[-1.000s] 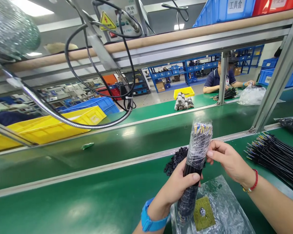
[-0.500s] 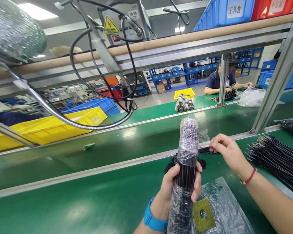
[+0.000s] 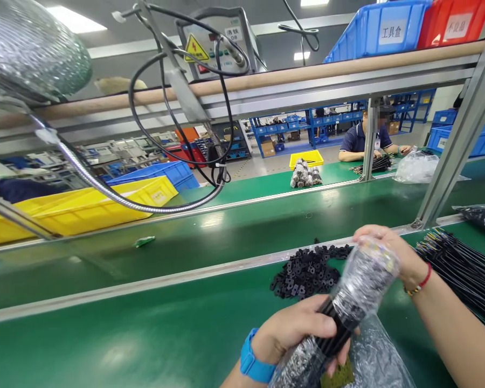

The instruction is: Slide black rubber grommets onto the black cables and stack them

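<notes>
A thick bundle of black cables [image 3: 341, 323], wrapped in clear plastic film at both ends, lies tilted to the upper right in my left hand [image 3: 297, 326]. The fingers of this hand close round its bare middle. At the bundle's upper end, where coloured wire tips show through the film [image 3: 366, 275], my right hand [image 3: 402, 256] curls behind it. Its bent fingertips are mostly hidden there, so what they grip does not show. Beneath the bundle are a clear plastic bag [image 3: 378, 355] and a partly covered yellowish sponge [image 3: 339, 374].
Small black parts [image 3: 307, 272] are heaped behind my left hand. Loose black cables [image 3: 464, 269] lie at right, near a metal post [image 3: 455, 126]. A co-worker [image 3: 358, 143] sits across the green bench [image 3: 145, 334]. A metal-sheathed cable [image 3: 105, 188] hangs at left.
The bundle has tipped from nearly upright toward the right, its wrapped end now against my right hand. My right hand has turned in behind that end. The heap of black parts is now uncovered.
</notes>
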### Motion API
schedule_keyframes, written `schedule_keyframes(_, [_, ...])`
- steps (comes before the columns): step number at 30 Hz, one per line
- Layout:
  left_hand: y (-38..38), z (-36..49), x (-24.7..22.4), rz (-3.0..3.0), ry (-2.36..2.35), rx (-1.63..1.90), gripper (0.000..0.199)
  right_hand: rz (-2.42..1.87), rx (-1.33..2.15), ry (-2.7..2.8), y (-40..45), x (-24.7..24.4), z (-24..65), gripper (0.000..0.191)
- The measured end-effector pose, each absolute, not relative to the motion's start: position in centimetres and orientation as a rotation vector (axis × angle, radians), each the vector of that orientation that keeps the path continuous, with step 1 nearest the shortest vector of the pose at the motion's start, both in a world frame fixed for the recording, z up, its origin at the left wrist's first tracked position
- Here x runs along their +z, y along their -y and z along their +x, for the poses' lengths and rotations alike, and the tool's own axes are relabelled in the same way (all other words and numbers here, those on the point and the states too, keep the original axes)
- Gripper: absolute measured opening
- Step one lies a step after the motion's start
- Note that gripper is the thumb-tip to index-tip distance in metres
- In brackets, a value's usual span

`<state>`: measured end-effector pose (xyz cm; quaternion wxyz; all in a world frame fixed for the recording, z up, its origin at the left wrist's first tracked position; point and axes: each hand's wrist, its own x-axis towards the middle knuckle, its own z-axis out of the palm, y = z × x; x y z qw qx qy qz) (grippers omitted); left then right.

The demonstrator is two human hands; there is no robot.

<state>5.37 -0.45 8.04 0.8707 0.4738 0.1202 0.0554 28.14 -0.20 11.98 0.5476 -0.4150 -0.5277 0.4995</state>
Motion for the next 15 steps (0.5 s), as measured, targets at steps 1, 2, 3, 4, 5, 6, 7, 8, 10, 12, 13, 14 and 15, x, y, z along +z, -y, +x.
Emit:
schedule_keyframes(1, [0.4, 5.6, 8.1, 1.058, -0.323, 0.064, 0.052, -0.98, 1.156, 1.249, 0.5, 12.4, 29.2, 0.029])
schedule_keyframes(2, [0.3, 5.8, 8.0, 1.119, -0.393, 0.047, 0.05, -0.96, 1.11, 1.242, 0.9, 12.9, 30.4, 0.028])
schedule_keyframes(3, [0.2, 6.1, 7.9, 1.163, -0.459, 0.076, 0.048, -0.935, 1.04, 1.219, 1.3, 13.4, 31.7, 0.027])
schedule_keyframes(4, [0.0, 6.4, 7.7, 1.186, -0.515, 0.145, 0.046, -0.917, 0.948, 1.166, 1.7, 13.8, 32.9, 0.026])
schedule_keyframes(5, [-0.3, 6.7, 7.6, 1.186, -0.552, 0.238, 0.046, -0.912, 0.851, 1.087, 1.9, 14.1, 34.1, 0.024])
schedule_keyframes(6, [-0.7, 6.8, 7.6, 1.168, -0.562, 0.334, 0.047, -0.923, 0.768, 0.987, 2.0, 14.3, 35.1, 0.022])
schedule_keyframes(7, [-1.1, 6.7, 7.7, 1.148, -0.546, 0.411, 0.05, -0.943, 0.714, 0.875, 1.9, 14.5, 35.9, 0.02])
schedule_keyframes(8, [-1.4, 6.4, 8.0, 1.139, -0.51, 0.453, 0.054, -0.967, 0.695, 0.774, 1.7, 14.7, 36.5, 0.02])
schedule_keyframes(10, [-1.8, 5.6, 9.1, 1.231, -0.432, 0.421, 0.063, -0.989, 0.724, 0.629, 1.0, 14.8, 36.9, 0.021])
schedule_keyframes(12, [-1.5, 4.8, 10.5, 1.544, -0.446, 0.283, 0.065, -0.979, 0.751, 0.577, 0.5, 15.0, 37.0, 0.022])
schedule_keyframes(13, [-1.2, 4.5, 11.2, 1.778, -0.515, 0.215, 0.062, -0.973, 0.726, 0.597, 0.6, 15.1, 37.1, 0.021])
schedule_keyframes(14, [-1.0, 4.4, 11.7, 2.006, -0.612, 0.159, 0.059, -0.989, 0.652, 0.658, 1.0, 15.2, 37.3, 0.02])
schedule_keyframes(15, [-0.8, 4.4, 12.0, 2.21, -0.731, 0.128, 0.055, -1.018, 0.55, 0.742, 1.8, 15.3, 37.6, 0.018])
